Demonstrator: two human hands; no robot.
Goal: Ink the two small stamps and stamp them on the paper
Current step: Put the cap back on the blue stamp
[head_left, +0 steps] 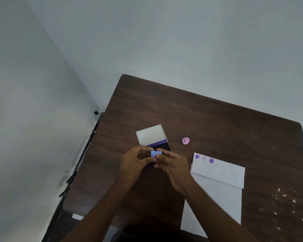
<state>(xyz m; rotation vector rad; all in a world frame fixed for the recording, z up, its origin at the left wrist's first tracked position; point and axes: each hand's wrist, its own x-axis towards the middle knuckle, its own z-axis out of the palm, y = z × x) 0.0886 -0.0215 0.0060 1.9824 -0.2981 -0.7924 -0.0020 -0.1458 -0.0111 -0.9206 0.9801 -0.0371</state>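
The small blue stamp (156,153) is pinched between the left hand (136,162) and right hand (173,165) above the open ink pad (160,147), left of the paper (219,172), where a smeared print could be caused by wet fingertips.

Dim, flat light with a cool grey cast lies over everything. The dark table (217,123) takes a faint sheen toward its far right corner, and shadows are soft and weak. Wide-angle bending bows the table's edges. The forearms along the bottom are smeared and soft.
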